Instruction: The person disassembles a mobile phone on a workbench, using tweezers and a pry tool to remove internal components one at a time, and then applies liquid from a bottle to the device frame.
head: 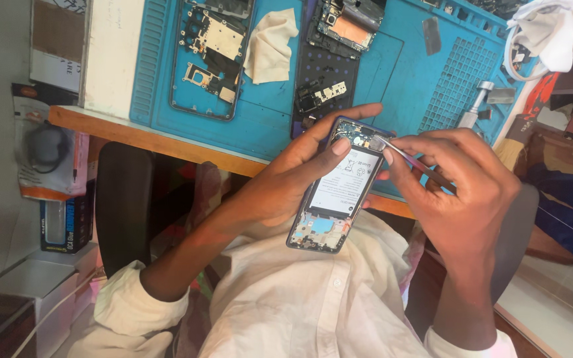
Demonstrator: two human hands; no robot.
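My left hand (293, 174) holds an opened phone (337, 192) with its back cover off, so the white battery and circuit boards show. The index finger lies along the phone's top edge and the thumb rests on the battery. My right hand (455, 189) grips metal tweezers (399, 154), whose tips touch the upper board of the phone near its top right corner. Both hands are above my lap, just in front of the table edge.
A blue work mat (406, 66) covers the wooden table. On it lie an open phone frame (208, 56), a white cloth (270, 45), another stripped phone (347, 26), small boards (319, 96) and a screwdriver (475, 103). Boxes (67, 225) stand at the left.
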